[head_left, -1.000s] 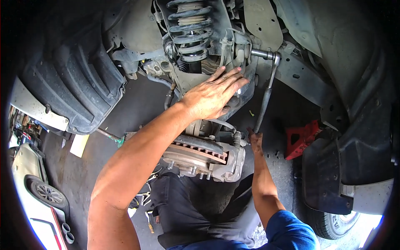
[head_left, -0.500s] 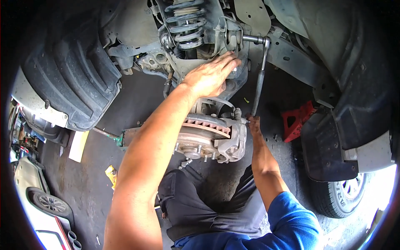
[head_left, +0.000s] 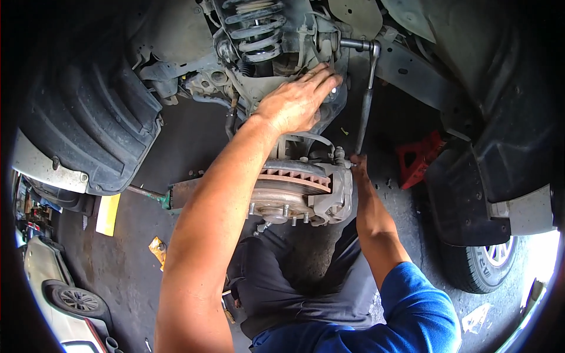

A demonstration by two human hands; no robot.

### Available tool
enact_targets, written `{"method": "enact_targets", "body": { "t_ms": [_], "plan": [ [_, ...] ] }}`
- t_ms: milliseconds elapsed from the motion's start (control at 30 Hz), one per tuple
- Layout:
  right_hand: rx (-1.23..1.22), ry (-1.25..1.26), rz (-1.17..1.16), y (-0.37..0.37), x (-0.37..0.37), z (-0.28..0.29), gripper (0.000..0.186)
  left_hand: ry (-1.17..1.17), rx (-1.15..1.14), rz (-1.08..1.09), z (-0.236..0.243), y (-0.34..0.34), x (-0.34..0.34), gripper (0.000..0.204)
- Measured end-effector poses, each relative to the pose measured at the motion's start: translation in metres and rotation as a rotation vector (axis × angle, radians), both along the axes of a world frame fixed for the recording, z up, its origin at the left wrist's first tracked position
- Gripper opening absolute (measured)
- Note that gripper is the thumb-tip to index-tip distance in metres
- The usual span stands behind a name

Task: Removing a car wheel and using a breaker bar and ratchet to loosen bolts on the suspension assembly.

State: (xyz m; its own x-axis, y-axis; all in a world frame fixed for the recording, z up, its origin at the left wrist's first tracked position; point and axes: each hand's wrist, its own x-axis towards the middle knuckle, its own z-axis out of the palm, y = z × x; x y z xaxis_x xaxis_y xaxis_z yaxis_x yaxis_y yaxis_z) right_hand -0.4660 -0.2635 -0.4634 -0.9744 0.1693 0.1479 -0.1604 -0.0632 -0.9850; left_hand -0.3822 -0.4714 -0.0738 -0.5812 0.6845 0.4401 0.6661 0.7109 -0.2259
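Observation:
My right hand [head_left: 359, 166] is closed around the lower end of a long-handled ratchet [head_left: 365, 112]. At its top, the ratchet joins a sideways socket extension [head_left: 355, 44], which meets a bolt joint on the suspension. My left hand [head_left: 297, 99] reaches across and lies against the metal of the suspension, fingers stretched out; its palm side is hidden. Below that hand sits the rusty brake disc [head_left: 294, 180] with bare wheel studs, and the grey brake caliper [head_left: 334, 194] is on its right side. The coil spring [head_left: 259, 35] stands above my left hand.
A red jack stand [head_left: 415, 160] is on the floor to the right, near a removed wheel [head_left: 479, 267]. Dark wheel-arch liners hang at left [head_left: 94, 123] and right [head_left: 471, 200]. A parked car [head_left: 65, 288] stands at far left; a yellow wrapper [head_left: 158, 252] lies on the floor.
The whole view has shifted slightly, so the suspension sits higher in it. Both hands and the ratchet keep nearly the same places relative to the car.

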Motion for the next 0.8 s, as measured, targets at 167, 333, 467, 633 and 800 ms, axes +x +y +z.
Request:
{"method": "enact_targets", "body": {
  "t_ms": [167, 333, 467, 633, 800],
  "plan": [
    [-0.082, 0.276, 0.196, 0.045, -0.007, -0.008, 0.04, 0.008, 0.027, -0.06, 0.008, 0.012, 0.004, 0.067],
    [-0.045, -0.214, 0.033, -0.007, 0.011, 0.005, 0.04, -0.057, -0.001, -0.021, 0.005, -0.005, 0.011, 0.065],
    [-0.224, -0.064, 0.003, 0.014, -0.009, -0.023, 0.03, 0.0, 0.009, -0.067, 0.001, 0.003, 0.001, 0.066],
    [-0.199, -0.27, 0.034, 0.065, -0.048, -0.075, 0.036, 0.033, 0.035, -0.082, 0.008, 0.017, 0.001, 0.067],
    [0.514, 0.563, -0.222, 0.085, -0.019, -0.051, 0.035, 0.079, 0.024, -0.115, 0.005, 0.033, 0.001, 0.067]
  ]
}}
